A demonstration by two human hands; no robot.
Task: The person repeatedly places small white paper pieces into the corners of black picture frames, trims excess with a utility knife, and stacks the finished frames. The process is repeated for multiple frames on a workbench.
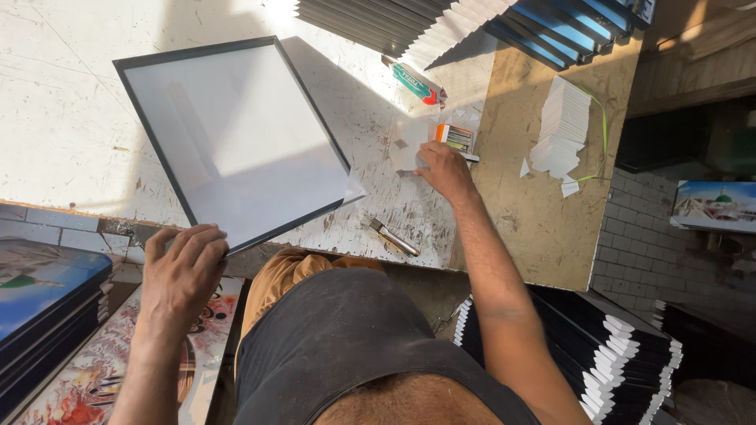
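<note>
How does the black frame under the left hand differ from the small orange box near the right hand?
The black frame is large, thin and lies askew, its corner past the table edge; the small orange box is compact and lies fully on the table. The left hand grips the frame's corner, while the right hand rests just beside the box. Both lie flat.

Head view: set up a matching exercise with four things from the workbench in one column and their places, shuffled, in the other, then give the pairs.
Things:
1. black picture frame
2. metal tool
3. stack of white cards
4. small orange box

Places:
A. just beyond the right hand
B. on the brown board at the right of the bench
C. held at its near corner by the left hand
D. lying alone at the near edge of the white bench top

Pairs: 1-C, 2-D, 3-B, 4-A
</note>
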